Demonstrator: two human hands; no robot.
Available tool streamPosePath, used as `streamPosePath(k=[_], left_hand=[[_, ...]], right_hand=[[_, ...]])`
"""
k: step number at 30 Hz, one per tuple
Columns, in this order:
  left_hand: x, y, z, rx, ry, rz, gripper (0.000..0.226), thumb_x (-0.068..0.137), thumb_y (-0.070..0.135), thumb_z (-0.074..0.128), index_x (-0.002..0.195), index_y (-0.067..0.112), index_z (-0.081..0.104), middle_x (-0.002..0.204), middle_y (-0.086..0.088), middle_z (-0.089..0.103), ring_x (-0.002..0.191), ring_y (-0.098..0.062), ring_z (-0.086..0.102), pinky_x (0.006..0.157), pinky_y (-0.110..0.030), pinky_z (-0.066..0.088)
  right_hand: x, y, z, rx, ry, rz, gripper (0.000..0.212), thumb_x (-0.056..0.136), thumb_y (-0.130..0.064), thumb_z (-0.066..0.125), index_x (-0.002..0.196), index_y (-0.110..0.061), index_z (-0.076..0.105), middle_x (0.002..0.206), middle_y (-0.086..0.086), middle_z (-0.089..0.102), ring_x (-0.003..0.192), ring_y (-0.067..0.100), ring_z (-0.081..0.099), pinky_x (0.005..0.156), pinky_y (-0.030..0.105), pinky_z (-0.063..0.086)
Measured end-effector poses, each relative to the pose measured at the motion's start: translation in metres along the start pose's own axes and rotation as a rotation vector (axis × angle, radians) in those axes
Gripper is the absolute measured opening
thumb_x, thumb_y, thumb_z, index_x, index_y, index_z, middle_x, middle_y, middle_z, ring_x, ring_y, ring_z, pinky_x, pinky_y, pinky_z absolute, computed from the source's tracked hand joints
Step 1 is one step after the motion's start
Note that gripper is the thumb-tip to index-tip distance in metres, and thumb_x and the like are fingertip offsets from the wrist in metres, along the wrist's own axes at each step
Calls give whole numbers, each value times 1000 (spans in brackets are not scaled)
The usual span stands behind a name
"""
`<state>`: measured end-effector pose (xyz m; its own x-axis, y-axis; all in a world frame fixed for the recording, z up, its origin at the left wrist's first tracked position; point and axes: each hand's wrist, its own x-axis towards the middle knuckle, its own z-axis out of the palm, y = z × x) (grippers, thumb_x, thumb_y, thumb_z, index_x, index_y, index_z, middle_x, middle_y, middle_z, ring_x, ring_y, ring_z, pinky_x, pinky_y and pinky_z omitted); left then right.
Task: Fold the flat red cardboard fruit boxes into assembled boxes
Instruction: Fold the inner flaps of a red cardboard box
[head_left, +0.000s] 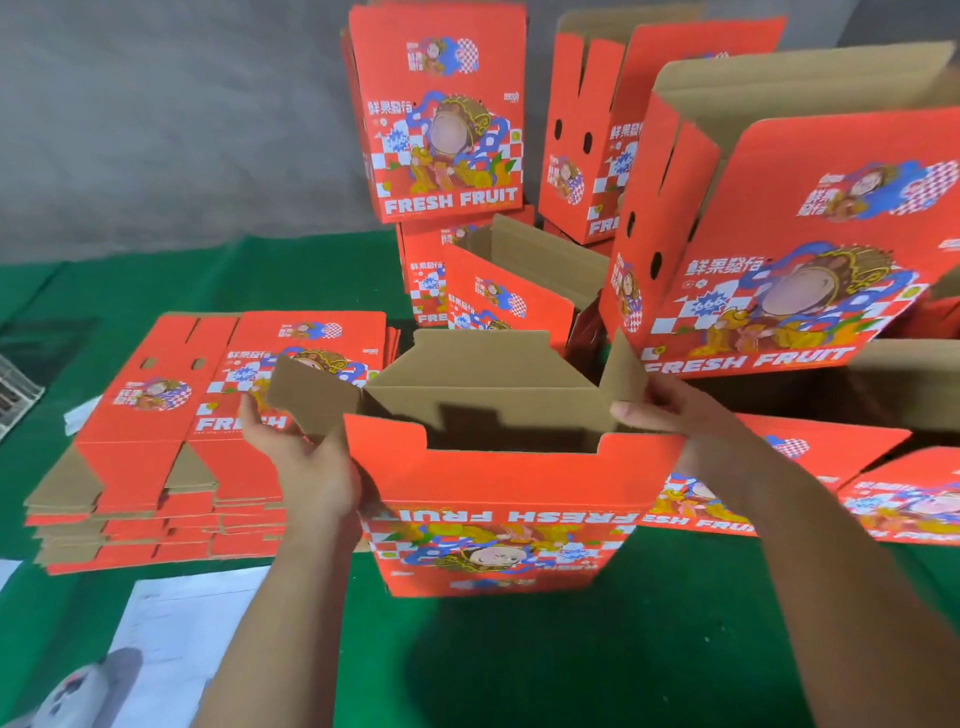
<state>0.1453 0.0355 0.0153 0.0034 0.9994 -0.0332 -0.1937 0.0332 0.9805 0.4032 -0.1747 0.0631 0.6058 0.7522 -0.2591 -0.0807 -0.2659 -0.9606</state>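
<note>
Both hands grip the box's side flaps.

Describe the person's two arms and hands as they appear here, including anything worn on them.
Both forearms are bare as far as the frame shows, with no sleeves in view. The left hand and the right hand wear no gloves, and no rings, watch or wristband can be seen on either.

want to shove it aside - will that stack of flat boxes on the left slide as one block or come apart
The stack of flat boxes would probably shear rather than slide as one: its layers already sit unevenly. It likely feels heavy, being many sheets deep. The green table cover looks cloth-like, so it may drag.
</note>
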Motion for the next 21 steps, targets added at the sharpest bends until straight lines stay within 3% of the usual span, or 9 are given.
streamPosePath(k=[2, 4, 7, 9, 12, 14, 18, 19, 21], left_hand=[[-3, -4, 2, -2, 5, 33, 91, 96, -8, 63, 160, 23, 6, 145, -20, 55, 129, -43, 58, 110, -65, 43], [-5, -6, 3, 1, 31, 87, 97, 90, -8, 65, 161, 22, 6, 149, -16, 46, 135, -31, 55, 117, -53, 41], [-4, -5, 1, 93, 80, 276, 83, 79, 3, 64, 152, 23, 31, 148, -13, 35, 143, -14, 43, 120, -44, 37], [-5, -8, 0, 156, 70, 319, 77, 79, 4, 58, 151, 23, 36, 158, -22, 26, 154, -28, 22, 126, -38, 25], [-8, -11, -4, 239, 43, 315, 89, 80, -2, 49, 161, 27, 25, 168, -28, -4, 159, -31, -10, 123, -14, 7], [-9, -11, -8, 332, -3, 389, 80, 82, -1, 42, 157, 26, 38, 167, -30, -14, 159, -29, -17, 127, -27, 6], [-8, -10, -8, 516, -136, 513, 46, 92, -1, 43, 129, 13, 66, 162, -38, 18, 160, -39, 1, 127, -24, 12], [-8, -10, -6, 537, -159, 509, 43, 95, 2, 44, 132, 9, 64, 161, -33, 27, 159, -39, 10, 129, -32, 18], [-8, -7, -3, 594, -182, 528, 52, 98, 16, 49, 149, 6, 50, 160, -21, 37, 153, -34, 29, 122, -46, 32]], right_hand=[[6, 14, 8, 14, 188, -52, 30, 97, -9, 69, 126, -11, 61, 105, 13, 68, 83, 19, 67, 77, 34, 51], [9, 25, 14, 12, 307, -189, 39, 100, -4, 64, 137, -14, 55, 102, 6, 69, 79, 7, 68, 73, 29, 53], [6, 41, 13, -64, 357, -411, 78, 103, -5, 60, 158, -50, 27, 109, -1, 72, 88, 11, 67, 75, 30, 53], [5, 46, 13, -300, 417, -544, 83, 105, -8, 53, 159, -58, 15, 130, -17, 66, 104, 9, 67, 86, 26, 52], [1, 53, 14, -490, 478, -687, 56, 99, -11, 38, 147, -36, 52, 137, -9, 56, 122, -2, 54, 102, 6, 34], [0, 55, 12, -485, 482, -642, 43, 93, -22, 37, 117, -35, 70, 118, -3, 64, 107, 5, 61, 91, 5, 38], [0, 43, 19, -346, 435, -315, 19, 88, -53, 55, 88, -54, 74, 68, -30, 64, 63, -11, 58, 65, 23, 42], [-2, 41, 24, -336, 403, -281, 18, 83, -59, 61, 97, -56, 71, 75, -33, 65, 70, -13, 59, 70, 28, 41], [-7, 46, 35, -360, 355, -290, 55, 82, -55, 76, 131, -52, 52, 115, -30, 63, 104, -4, 60, 85, 34, 43]])
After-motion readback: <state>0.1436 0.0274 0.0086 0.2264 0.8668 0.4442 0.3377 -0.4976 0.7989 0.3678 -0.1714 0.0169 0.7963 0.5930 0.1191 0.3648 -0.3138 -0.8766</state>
